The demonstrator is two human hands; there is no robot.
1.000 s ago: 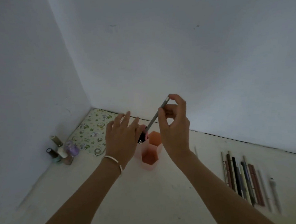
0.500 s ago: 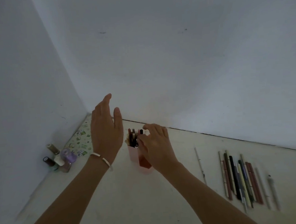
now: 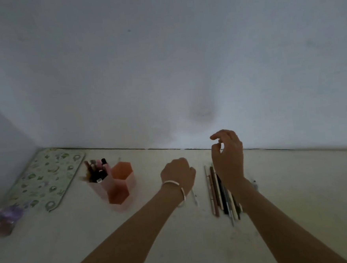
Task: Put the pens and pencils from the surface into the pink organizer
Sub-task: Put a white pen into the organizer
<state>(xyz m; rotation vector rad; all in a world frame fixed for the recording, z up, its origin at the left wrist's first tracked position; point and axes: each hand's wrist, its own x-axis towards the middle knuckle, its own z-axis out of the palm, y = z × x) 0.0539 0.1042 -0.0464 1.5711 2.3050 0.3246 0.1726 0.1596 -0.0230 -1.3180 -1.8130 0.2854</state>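
Note:
The pink organizer [image 3: 119,188] of hexagonal cups stands left of centre; its left cup holds several pens [image 3: 97,171], its right cup looks empty. A row of pens and pencils [image 3: 218,192] lies on the pale surface at centre right. My right hand [image 3: 229,158] hovers over the far end of that row, fingers curled apart, holding nothing. My left hand [image 3: 177,175], with a bracelet on the wrist, is curled downward over a thin single pen [image 3: 194,197] that lies left of the row; whether it grips anything is hidden.
A patterned green mat [image 3: 46,179] lies in the left corner by the wall. Small bottles [image 3: 4,221] stand at the left edge. A white wall rises right behind the surface. Another pen [image 3: 254,184] lies right of my right arm.
The pen my right hand carried now stands in the organizer. Both hands have left the organizer and moved right to the row of pens; the view has swung right.

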